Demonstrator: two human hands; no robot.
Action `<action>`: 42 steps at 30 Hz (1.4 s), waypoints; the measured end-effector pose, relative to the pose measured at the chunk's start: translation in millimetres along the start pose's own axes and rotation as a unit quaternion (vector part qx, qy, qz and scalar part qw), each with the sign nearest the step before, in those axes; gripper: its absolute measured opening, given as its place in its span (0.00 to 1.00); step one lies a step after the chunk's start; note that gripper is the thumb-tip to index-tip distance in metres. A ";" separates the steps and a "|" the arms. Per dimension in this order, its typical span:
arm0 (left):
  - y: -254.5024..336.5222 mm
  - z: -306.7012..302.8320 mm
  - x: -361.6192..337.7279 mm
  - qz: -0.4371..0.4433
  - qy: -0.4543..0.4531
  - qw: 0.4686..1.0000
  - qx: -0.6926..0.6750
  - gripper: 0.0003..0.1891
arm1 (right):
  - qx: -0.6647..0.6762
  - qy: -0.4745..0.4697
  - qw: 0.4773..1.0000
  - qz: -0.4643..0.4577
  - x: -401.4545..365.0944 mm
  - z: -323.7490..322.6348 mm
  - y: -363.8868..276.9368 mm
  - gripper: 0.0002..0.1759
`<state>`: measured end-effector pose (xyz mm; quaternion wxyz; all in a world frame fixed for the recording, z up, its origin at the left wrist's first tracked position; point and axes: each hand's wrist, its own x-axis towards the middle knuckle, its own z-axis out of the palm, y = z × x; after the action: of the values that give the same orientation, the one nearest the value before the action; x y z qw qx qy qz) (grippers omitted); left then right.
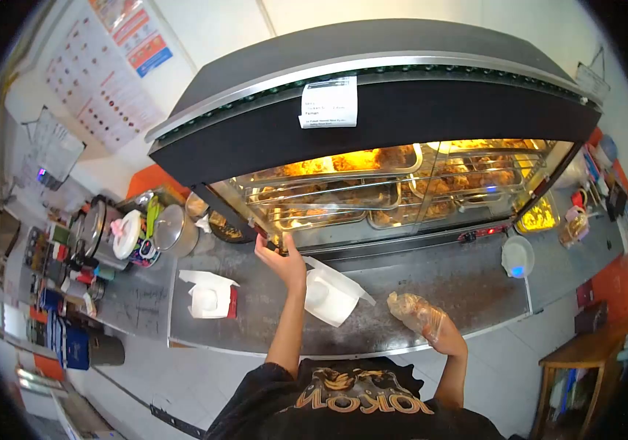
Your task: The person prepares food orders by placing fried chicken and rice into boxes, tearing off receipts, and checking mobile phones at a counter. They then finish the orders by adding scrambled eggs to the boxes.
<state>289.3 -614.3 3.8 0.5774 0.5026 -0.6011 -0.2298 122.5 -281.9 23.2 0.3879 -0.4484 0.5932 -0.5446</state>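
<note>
My left hand (282,264) reaches up to the lower left corner of the glass-fronted warming cabinet (372,103). Its thumb and fingers are apart at the dark edge there; I cannot make out any grip. Low over the counter, my right hand (442,334) is covered in clear plastic and closed on a browned piece of fried chicken (404,308). Between my hands an open white box (334,297) lies on the counter. Another open white box (210,297), with a red side, sits left of my left forearm. Behind the glass, lit trays of fried chicken (358,163) stand on racks.
The metal counter (255,323) runs below the cabinet. On the left are pots (174,231) and a white-lidded tub (129,235). A pale bowl (518,257) stands at the right, near a tray of yellow food (537,218). A wooden shelf unit (585,359) is at lower right.
</note>
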 end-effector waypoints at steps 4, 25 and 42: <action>2.5 11.1 -1.9 -0.009 0.006 0.999 -0.048 0.30 | 0.026 -0.012 1.000 -0.007 2.0 -2.5 -1.3 0.36; -45.1 -92.9 -60.2 -0.102 -0.357 0.918 -0.138 0.11 | -0.360 -0.013 0.898 -0.251 222.7 130.2 -13.2 0.19; -93.4 -161.5 -54.2 -0.175 -0.412 0.893 -0.050 0.10 | -0.547 -0.021 0.764 -0.343 270.6 157.0 41.5 0.05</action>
<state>461.1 -554.4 -64.5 0.2523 0.4306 -0.6751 -0.5433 186.6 -586.9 -27.1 -0.1230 -0.7694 0.5888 -0.2153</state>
